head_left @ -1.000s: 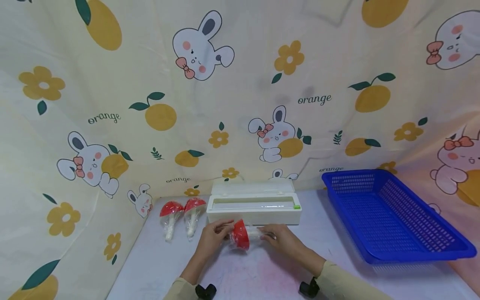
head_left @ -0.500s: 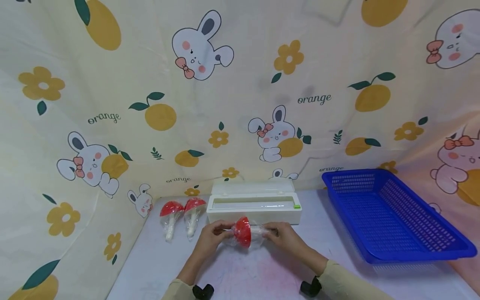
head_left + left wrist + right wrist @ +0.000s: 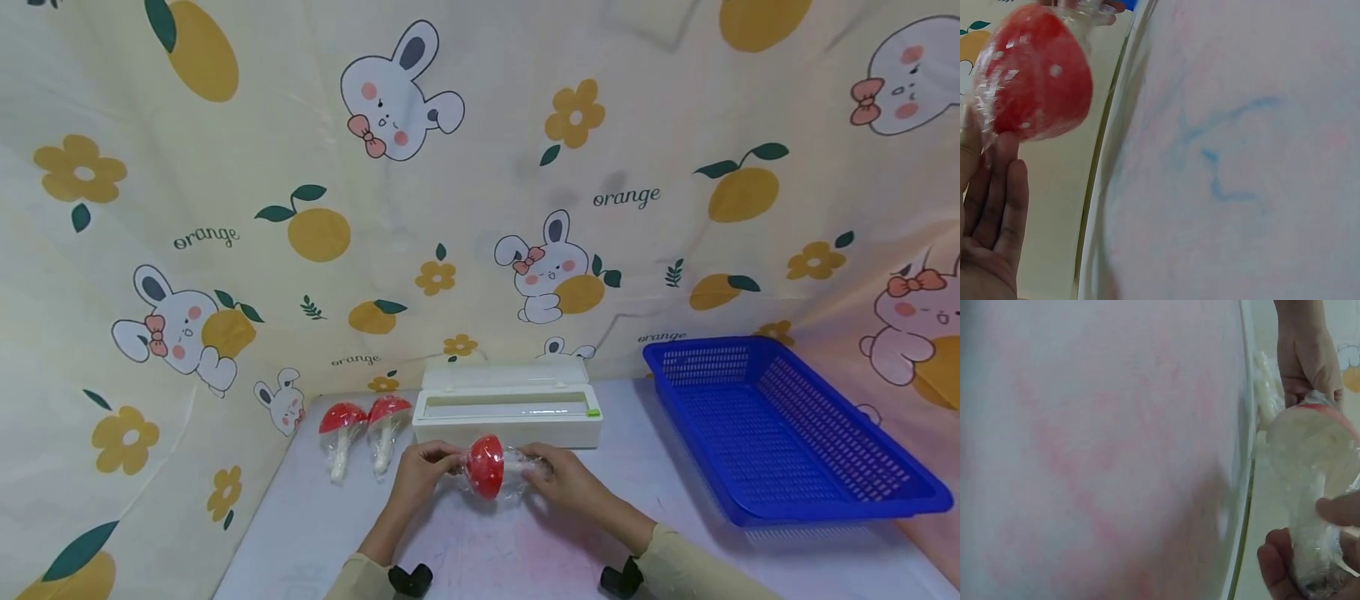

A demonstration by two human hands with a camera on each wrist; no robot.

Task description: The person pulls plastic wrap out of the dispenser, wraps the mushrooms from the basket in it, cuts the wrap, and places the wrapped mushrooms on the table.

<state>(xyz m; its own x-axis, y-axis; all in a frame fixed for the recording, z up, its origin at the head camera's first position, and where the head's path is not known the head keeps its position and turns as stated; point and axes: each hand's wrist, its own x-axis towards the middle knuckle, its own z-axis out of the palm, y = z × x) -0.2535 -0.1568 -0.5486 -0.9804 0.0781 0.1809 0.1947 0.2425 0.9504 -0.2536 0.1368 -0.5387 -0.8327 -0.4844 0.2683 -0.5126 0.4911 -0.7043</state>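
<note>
A toy mushroom (image 3: 486, 468) with a white-spotted red cap and pale stem, wrapped in clear film, lies sideways between both hands above the table. My left hand (image 3: 422, 479) pinches the film at the cap's top; the left wrist view shows its fingertips against the wrapped cap (image 3: 1047, 81). With fingers and thumb around the stem (image 3: 1313, 531), my right hand (image 3: 566, 479) grips the wrapped lower end. Behind them stands a long white cling film box (image 3: 510, 435), its lid up. Two more wrapped mushrooms lie left of it, a left mushroom (image 3: 342, 433) and a right mushroom (image 3: 386, 429).
A blue plastic basket (image 3: 693, 442) with meshed walls stands on the right side of the white table (image 3: 300, 533). Behind the table hangs a cloth (image 3: 480, 183) printed with rabbits and oranges.
The mushroom has turned a little between the hands, so its spotted red cap faces the head view more. The right fingers have shifted along the stem's wrap.
</note>
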